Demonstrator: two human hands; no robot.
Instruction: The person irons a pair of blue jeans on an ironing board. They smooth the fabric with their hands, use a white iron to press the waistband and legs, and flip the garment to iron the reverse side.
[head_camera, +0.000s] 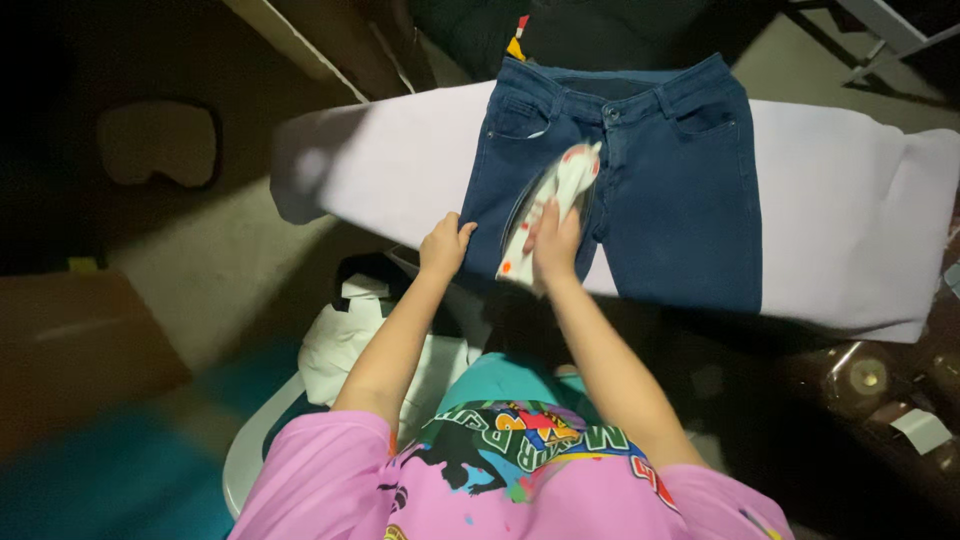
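Both arms outstretched; left hand flat, right hand gripping

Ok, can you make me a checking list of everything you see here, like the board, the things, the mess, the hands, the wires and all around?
Surface: ironing board with a pale cover, lying across the view.
Job's things: dark blue jeans spread flat on the board, waistband at the far edge; white iron with red marks resting on the jeans.
Clutter: white cloth heaped below the board's near edge.
Grippers: left hand on the near edge of the jeans; right hand closed round the iron's handle.
Cables: nothing seen.
Surroundings: dim floor; brown box at left; small round things at lower right, too dark to tell.
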